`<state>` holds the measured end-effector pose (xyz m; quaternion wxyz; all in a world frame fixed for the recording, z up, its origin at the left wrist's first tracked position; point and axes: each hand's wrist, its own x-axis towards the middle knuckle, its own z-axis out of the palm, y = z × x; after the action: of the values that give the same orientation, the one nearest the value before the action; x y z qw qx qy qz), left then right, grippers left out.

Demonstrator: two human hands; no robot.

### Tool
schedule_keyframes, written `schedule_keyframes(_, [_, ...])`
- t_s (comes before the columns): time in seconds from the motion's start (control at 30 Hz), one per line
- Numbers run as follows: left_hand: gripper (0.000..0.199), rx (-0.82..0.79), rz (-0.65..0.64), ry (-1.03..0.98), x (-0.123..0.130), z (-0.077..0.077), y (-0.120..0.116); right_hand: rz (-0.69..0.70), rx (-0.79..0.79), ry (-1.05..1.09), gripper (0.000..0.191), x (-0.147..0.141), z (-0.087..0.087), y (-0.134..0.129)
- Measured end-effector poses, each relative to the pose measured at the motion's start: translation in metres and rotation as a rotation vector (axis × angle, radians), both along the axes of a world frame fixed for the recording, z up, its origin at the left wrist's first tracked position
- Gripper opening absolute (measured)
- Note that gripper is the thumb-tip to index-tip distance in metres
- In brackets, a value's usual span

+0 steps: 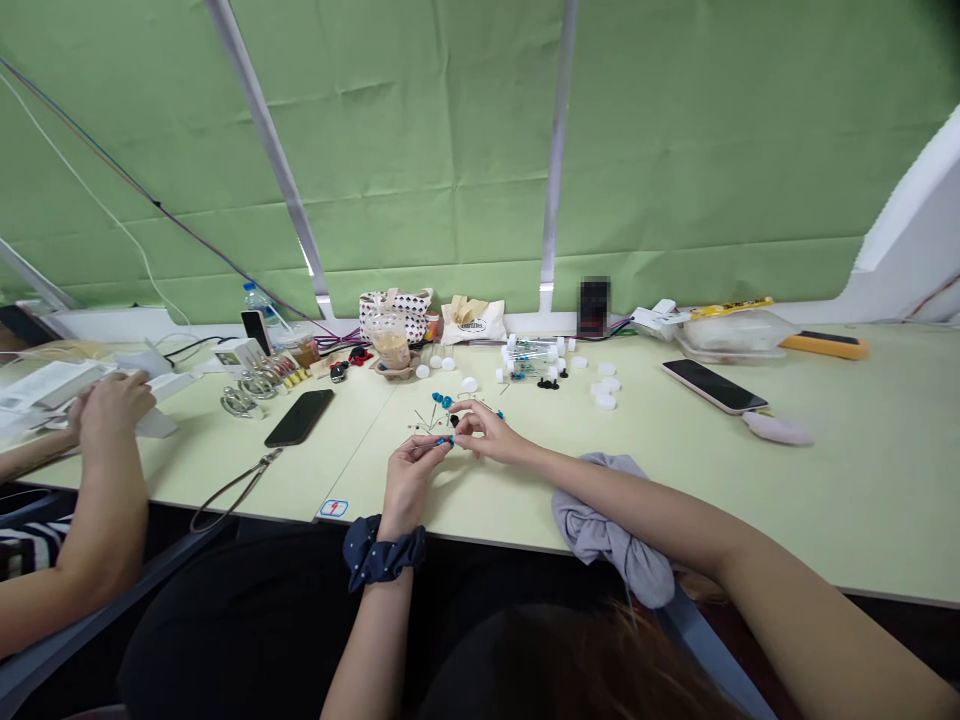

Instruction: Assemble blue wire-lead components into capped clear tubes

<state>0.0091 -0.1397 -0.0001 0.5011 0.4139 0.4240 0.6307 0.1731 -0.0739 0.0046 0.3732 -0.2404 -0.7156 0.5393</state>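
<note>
Because the small blue piece is so slight, a loose pinch or an uneven push could make it slip from the fingertips. The left hand is nearly closed, thumb and fingers pinching the piece. The right hand is half open and curled, its fingertips at the piece's 3 o'clock end; I cannot tell whether they grip it or merely touch it. If it drops, it could get mixed up with the thin metal bits at its 10 o'clock or the blue parts near its 12 o'clock. A careless sweep of the right fingers could also knock the black part just beside them.

Pale and smooth, the table offers little to stop small parts sliding or rolling. From the piece, the clear tubes and round white caps lie toward 2 o'clock, the drink cup toward 11, a dark phone toward 9 and another phone toward 3. Farther out at 9, a co-worker's hands handle white boxes. A creased green sheet backs the room at 12 o'clock, crossed by metal struts.
</note>
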Motion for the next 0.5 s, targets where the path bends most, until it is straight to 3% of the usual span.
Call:
schedule_keyframes(0.13, [0.030, 0.006, -0.003, 0.012, 0.0007, 0.0003, -0.0004, -0.006, -0.065, -0.015, 0.040, 0.0000, -0.0004, 0.0000])
schedule_keyframes(0.5, [0.030, 0.023, -0.008, 0.024, 0.0005, 0.0008, -0.0006, 0.010, -0.103, 0.005, 0.045, -0.0008, 0.0002, -0.0002])
